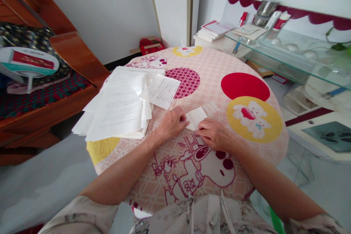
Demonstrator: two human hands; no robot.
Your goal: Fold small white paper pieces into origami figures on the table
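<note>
A small folded white paper (196,116) lies on the patterned tablecloth in front of me, with a crease running across it. My left hand (173,122) pinches its left edge between thumb and fingers. At its lower right edge my right hand (213,132) grips it with curled fingers. To the left of my hands is a loose pile of white sheets (117,106), some with printed text. One smaller printed sheet (164,90) sticks out from the pile toward the middle.
The round table's pink cloth (208,69) carries cartoon patches. A glass shelf (290,55) with several items stands at the right, beside a stack of booklets (212,31). A wooden bench (74,58) holding a hand fan (30,62) is on the left.
</note>
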